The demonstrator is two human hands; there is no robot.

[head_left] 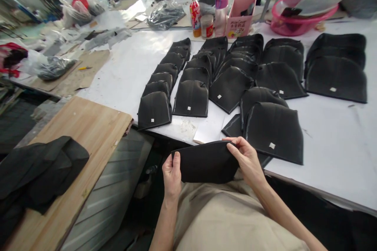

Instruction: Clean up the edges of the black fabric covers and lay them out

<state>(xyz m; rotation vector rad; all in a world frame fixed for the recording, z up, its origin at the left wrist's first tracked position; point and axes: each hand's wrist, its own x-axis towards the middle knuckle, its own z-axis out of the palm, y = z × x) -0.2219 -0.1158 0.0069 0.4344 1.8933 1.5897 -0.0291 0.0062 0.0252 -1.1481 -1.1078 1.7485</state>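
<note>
Between my hands, above my lap at the table's front edge, is a flat black fabric piece (206,164) with a straight upper edge. My left hand (172,172) pinches its left end, thumb on the near face. At its upper right corner my right hand (246,157) grips it, thumb on top and fingers behind. Just beyond my right hand lies a stack of black pieces (273,133) with rounded tops, a small white tag on the front one. Similar black pieces (190,98) lie overlapped in several rows farther back.
A white-covered table (332,137) spreads ahead. At its back stand a red-capped bottle (194,15), a jar (207,26), a pink-lidded bottle (220,13), a pink box (241,15) and a pink basin (303,27). Dark cloth (50,168) lies on a wooden board (97,125) at left.
</note>
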